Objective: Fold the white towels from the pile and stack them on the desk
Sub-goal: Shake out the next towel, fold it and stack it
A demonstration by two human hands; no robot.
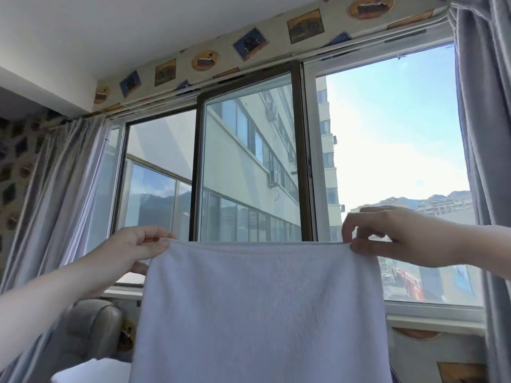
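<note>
Far left: grey curtain (69,194) hanging beside patterned wallpaper, with a grey padded chair back (92,327) low beneath it and a strip of something white (91,371) along the bottom edge, too cut off to identify. Next, left hand (135,248) raised in front of the window (249,161), thumb and curled fingers pinching the upper left corner of the white towel (262,313). Centre: towel held up in the air and spread flat, top edge stretched level between both hands, cloth hanging straight down past the bottom of the view, covering the lower window and sill. Behind, pale buildings and blue sky through the glass. Right: right hand (392,233) pinching the upper right corner between thumb and forefinger, other fingers loosely curled above. Far right: second grey curtain (486,161).
</note>
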